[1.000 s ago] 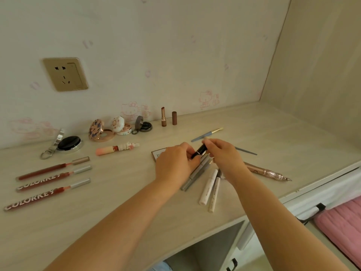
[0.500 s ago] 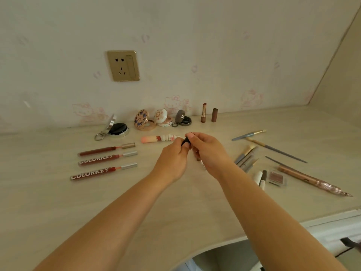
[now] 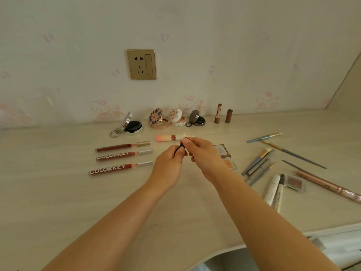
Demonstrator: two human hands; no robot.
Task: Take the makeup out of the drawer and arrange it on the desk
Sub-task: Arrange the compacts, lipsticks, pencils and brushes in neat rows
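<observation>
Both my hands meet over the middle of the pale wooden desk. My left hand and my right hand together pinch a small black makeup stick, mostly hidden by the fingers. Just behind them lies a pink and white tube. Three red lip glosses lie in a row to the left. Several open compacts stand along the wall, with an open lipstick and its brown cap beside them.
To the right lie grey pencils, thin brushes, two white tubes, a small eyeshadow pan, a rose-gold pen and a clear palette. A wall socket sits above. The desk's front edge curves at the lower right.
My hands carried the black stick left from the pencil pile to the desk's middle, beside the pink tube. The view swung left with them.
</observation>
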